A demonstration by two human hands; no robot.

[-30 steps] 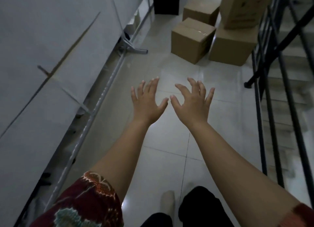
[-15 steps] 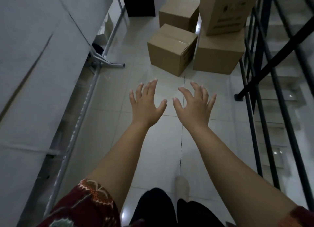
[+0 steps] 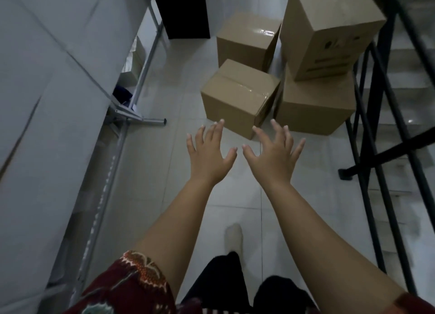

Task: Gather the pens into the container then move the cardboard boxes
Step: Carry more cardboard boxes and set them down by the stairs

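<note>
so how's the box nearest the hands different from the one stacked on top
The nearest box sits on the floor; the stacked box rests on another box. The nearest box's sides are plain; the stacked box has dark printing. The stacked box looks taller. Both are closed brown cardboard.

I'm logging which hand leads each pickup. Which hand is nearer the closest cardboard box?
Roughly even, the left slightly nearer. The left hand has fingertips overlapping the nearest box's front face in view; the right hand reaches toward its near right corner. Neither touches it.
</note>
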